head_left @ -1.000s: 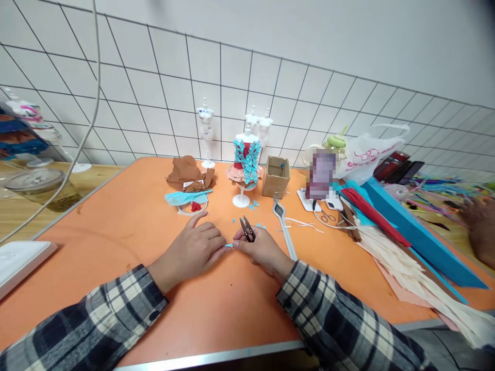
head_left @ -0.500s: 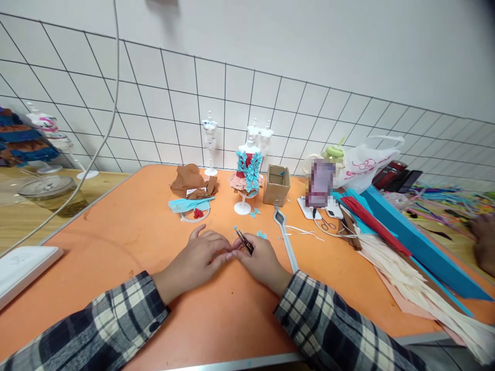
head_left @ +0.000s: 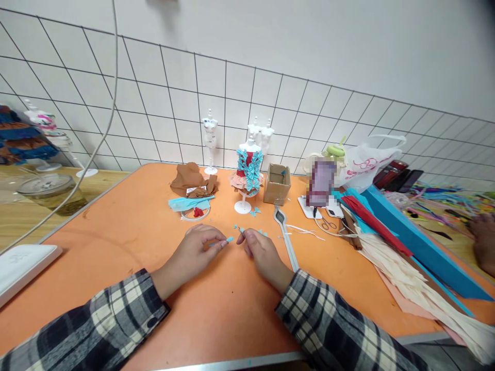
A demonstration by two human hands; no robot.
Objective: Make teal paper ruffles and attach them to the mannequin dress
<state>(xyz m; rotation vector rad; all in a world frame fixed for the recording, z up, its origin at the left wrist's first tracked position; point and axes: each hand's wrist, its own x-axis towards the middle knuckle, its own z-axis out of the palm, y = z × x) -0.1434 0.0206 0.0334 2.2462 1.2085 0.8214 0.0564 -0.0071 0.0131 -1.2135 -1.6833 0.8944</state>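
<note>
A small light-blue scrap (head_left: 229, 239) is pinched between the thumb and fingertips of my left hand (head_left: 199, 250). Just to the right, my right hand (head_left: 264, 253) has its fingers curled around a small dark tool, nearly all hidden now, with a bit of light blue at its tip. The two hands are a short gap apart over the orange table (head_left: 216, 324). Beyond them stands a small white dress form (head_left: 243, 207), dressed in a red bodice with light-blue ruffles and a pink and brown skirt. Light-blue scraps (head_left: 255, 211) lie by its base.
A cardboard box (head_left: 276, 188) stands right of the form; brown cloth (head_left: 188, 178) and light-blue cloth (head_left: 189, 204) lie left. A phone (head_left: 322, 183), scissors (head_left: 328, 223) and strips of cloth (head_left: 406, 268) occupy the right side. Another person's hand (head_left: 483, 239) shows at the far right.
My hands have drawn apart, the left one back to the left with the light-blue scrap showing at its fingertips. The dark tool has turned into my right hand and is mostly out of sight.
</note>
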